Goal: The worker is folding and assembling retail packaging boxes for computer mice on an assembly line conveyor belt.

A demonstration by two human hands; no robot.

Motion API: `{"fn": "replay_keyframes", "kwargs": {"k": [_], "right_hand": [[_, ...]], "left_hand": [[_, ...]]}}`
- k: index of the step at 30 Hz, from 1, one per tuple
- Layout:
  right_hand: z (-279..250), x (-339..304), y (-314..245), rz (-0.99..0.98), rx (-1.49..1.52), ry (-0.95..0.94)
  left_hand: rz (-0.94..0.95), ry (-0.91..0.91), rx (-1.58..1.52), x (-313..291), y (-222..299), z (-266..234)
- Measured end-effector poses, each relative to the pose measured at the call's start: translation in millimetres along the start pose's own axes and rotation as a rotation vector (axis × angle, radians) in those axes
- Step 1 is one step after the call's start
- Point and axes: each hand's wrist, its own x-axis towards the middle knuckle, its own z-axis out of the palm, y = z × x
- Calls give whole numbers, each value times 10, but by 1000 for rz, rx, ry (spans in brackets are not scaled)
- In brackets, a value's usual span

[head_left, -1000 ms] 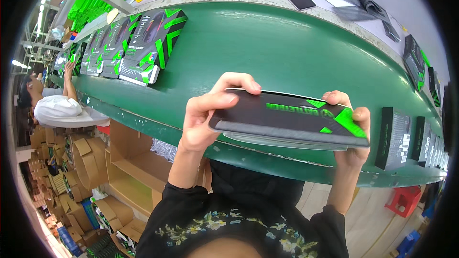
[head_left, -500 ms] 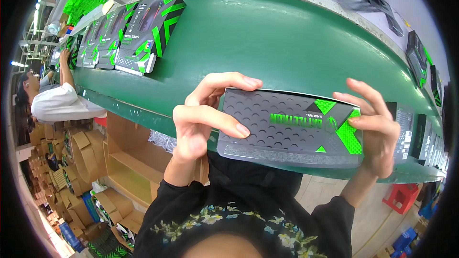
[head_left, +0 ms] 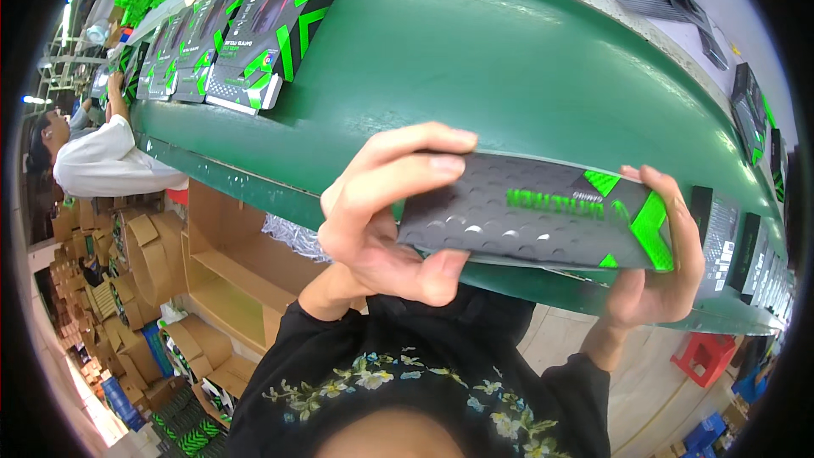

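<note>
A black and green mouse box [head_left: 534,212] is held up between my two hands over the near edge of the green worktable [head_left: 441,51]. Its long dark side, with raised bumps and green patches, faces me. My left hand [head_left: 390,212] grips the left end, fingers on the upper edge and thumb below. At the right end my right hand [head_left: 666,263] is closed round the box, with the thumb under the lower edge. The far faces of the box are hidden.
Several similar boxes [head_left: 271,42] stand in a row at the left; more boxes [head_left: 716,237] line the right. An open carton [head_left: 229,288] sits below the table edge. A person in white [head_left: 110,157] works at far left. A red stool [head_left: 704,358] stands lower right.
The box has tilted and shifted slightly right. My left thumb has come down to its lower edge, and my right thumb now shows below it. The view has shifted a little.
</note>
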Motion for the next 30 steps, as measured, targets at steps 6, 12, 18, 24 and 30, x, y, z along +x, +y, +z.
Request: {"fn": "replay_keyframes", "kwargs": {"k": [6,12,18,24,30], "right_hand": [[245,-162,-151,257,85,161],[130,-248,-163,342,388,118],[3,-296,-22,279,506,145],[34,-193,-179,556,380,249],[-36,-207,-145,517,284,105]], "left_hand": [[-159,22,-76,-29,173,166],[-179,79,-381,-129,113,218],[-258,21,-526,-76,148,157],[-362,126,-392,-65,213,228],[-161,75,-361,-99,81,220]]}}
